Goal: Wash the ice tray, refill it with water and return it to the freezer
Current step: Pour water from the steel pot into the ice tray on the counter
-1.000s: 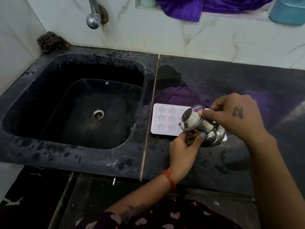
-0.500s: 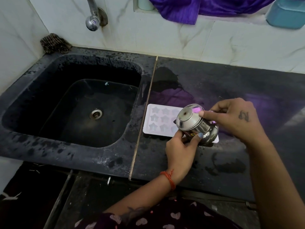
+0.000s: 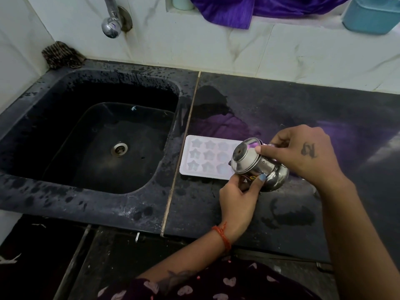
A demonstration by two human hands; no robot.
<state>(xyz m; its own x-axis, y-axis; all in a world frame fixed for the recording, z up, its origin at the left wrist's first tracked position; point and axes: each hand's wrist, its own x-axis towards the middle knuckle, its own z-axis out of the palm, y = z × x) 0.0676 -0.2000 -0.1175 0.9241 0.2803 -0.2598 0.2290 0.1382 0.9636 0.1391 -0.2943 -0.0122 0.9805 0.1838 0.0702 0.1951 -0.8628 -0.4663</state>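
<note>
**Ice tray on the counter, steel pot tipped over it**

Ice tray (image 3: 207,158), pale and moulded with star-shaped cells, lies flat on the dark stone counter (image 3: 281,105) at the centre of the frame, just right of the seam beside the black sink (image 3: 54,191). Its right end is hidden behind a small steel pot (image 3: 257,165), which is held tilted on its side above that end, the round base turned toward the left of the frame. Whether water is leaving the pot cannot be told.

Both hands are clamped on the pot. The left hand (image 3: 238,193) comes up from the lower centre and grips it from below, thumb curled up over its near side. The right hand (image 3: 303,152) reaches in from the right and holds the upper side, fingers curled round it.

A tap (image 3: 111,23) juts from the tiled wall at upper left, above the sink, and a dark scrubber (image 3: 60,55) sits at the sink's far left corner. Purple cloth (image 3: 249,9) hangs over the ledge at the top, with a blue container (image 3: 370,16) at upper right. Wet patches mark the counter around the tray.
</note>
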